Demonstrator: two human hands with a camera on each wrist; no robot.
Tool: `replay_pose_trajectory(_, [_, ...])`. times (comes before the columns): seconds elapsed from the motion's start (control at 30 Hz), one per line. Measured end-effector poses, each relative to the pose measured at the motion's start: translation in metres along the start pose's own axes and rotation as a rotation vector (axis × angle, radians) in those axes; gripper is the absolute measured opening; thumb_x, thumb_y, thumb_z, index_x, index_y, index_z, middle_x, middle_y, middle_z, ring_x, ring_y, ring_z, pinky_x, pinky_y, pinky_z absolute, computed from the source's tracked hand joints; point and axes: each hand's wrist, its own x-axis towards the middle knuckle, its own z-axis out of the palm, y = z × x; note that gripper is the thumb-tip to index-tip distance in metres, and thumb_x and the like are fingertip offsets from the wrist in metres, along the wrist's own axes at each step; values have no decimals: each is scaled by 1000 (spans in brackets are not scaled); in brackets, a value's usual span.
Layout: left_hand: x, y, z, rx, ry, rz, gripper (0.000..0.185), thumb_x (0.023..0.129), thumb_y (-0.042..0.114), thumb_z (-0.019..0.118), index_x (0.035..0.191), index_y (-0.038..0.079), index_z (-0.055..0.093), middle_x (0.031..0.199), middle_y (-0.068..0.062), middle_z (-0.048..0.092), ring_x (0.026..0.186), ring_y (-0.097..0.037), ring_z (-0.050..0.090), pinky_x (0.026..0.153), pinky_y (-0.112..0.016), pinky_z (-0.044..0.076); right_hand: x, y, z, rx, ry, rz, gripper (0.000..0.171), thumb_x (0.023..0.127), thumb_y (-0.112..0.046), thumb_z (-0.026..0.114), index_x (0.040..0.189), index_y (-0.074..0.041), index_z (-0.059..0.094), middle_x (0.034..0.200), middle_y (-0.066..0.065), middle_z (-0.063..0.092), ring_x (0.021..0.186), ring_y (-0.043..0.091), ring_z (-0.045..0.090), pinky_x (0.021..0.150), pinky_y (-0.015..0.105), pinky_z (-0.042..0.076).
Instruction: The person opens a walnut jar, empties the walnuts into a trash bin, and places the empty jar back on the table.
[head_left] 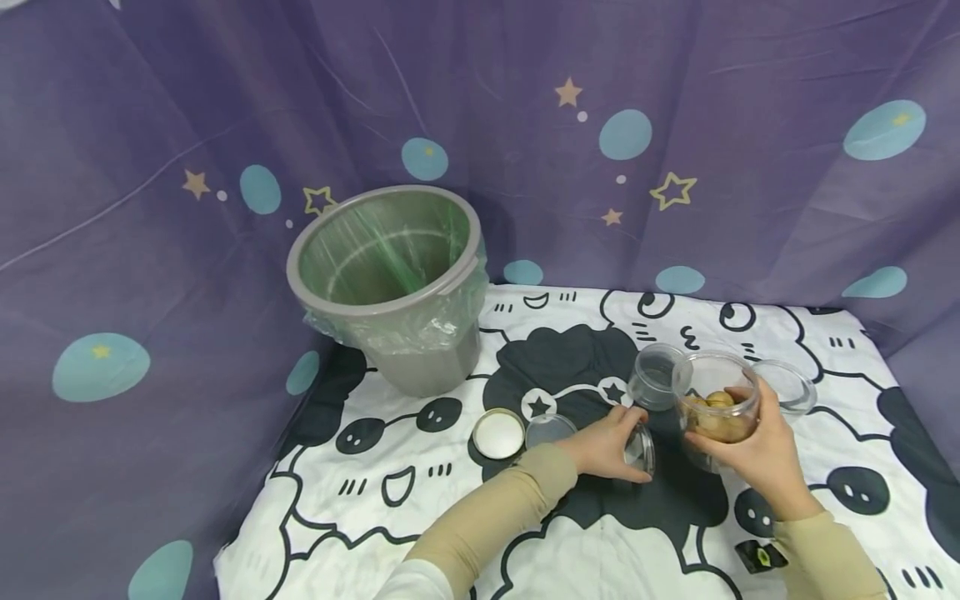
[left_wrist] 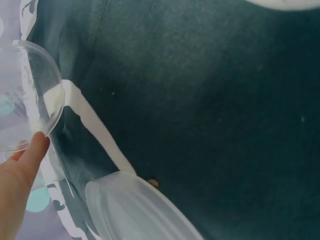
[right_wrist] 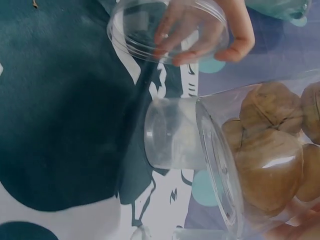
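Gripping the walnut jar [head_left: 716,407] upright at centre right in the right hand [head_left: 757,454], pinching a clear lid [head_left: 640,451] on edge just left in the left hand [head_left: 606,444], beside an empty jar [head_left: 655,377].

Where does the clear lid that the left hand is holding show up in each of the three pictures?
Head view: clear lid at centre, on edge in the left hand.
Left wrist view: upper left edge, a fingertip touching its rim.
Right wrist view: top centre, fingers behind it.
Shared landmark: the dark patch of the cloth.
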Motion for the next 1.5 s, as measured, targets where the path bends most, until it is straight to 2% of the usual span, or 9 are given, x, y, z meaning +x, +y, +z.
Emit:
replay_pose_trajectory(0.27, [-1, -1, 1, -14, 5, 4, 76, 75, 43, 77, 132, 18, 32, 121, -4, 42, 94, -6, 54, 84, -9, 42, 0, -1, -10, -3, 2, 110, 114, 57, -14, 91, 148, -13, 22, 123, 20, 52, 93, -18, 34, 71, 5, 32])
replay_pose_trajectory(0.5, [-2, -6, -2, -19, -14, 21, 79, 76, 41, 77, 135, 13, 32, 125, -6, 43, 102, -8, 52, 90, -10, 40, -1, 1, -15, -2, -12, 144, 116, 60, -15, 90, 150, -17, 18, 126, 21, 51, 94, -16, 33, 71, 6, 32])
replay_pose_trajectory(0.73, [-6, -9, -10, 130, -2, 24, 81, 74, 48, 75, 136, 14, 35, 126, -1, 50, 112, -11, 51, 95, -16, 41, -2, 3, -15, -5, -21, 141, 116, 60, -16, 90, 150, -22, 18, 126, 22, 52, 94, -17, 33, 70, 7, 32])
replay_pose_trajectory(0.9, [-8, -12, -14, 242, -18, 10, 87, 73, 55, 72, 142, 19, 33, 133, 2, 49, 116, -14, 50, 96, -20, 42, -3, 5, -14, -14, -18, 116, 116, 58, -15, 91, 150, -19, 20, 124, 23, 53, 92, -18, 32, 68, 5, 33])
replay_pose_trajectory(1.17, [-9, -11, -13, 464, -70, 41, 89, 72, 56, 71, 146, 28, 32, 127, 5, 52, 107, -12, 49, 88, -22, 43, -4, 7, -13, -36, -27, 125, 117, 58, -18, 91, 149, -15, 19, 123, 22, 53, 92, -17, 32, 66, 6, 33])
replay_pose_trajectory(1.5, [-9, -10, -6, 564, -144, 30, 85, 75, 58, 70, 147, 31, 33, 125, 5, 52, 110, -12, 46, 90, -26, 39, -6, 9, -15, -40, -20, 129, 118, 57, -18, 92, 150, -16, 19, 123, 22, 53, 92, -19, 31, 69, 7, 32])
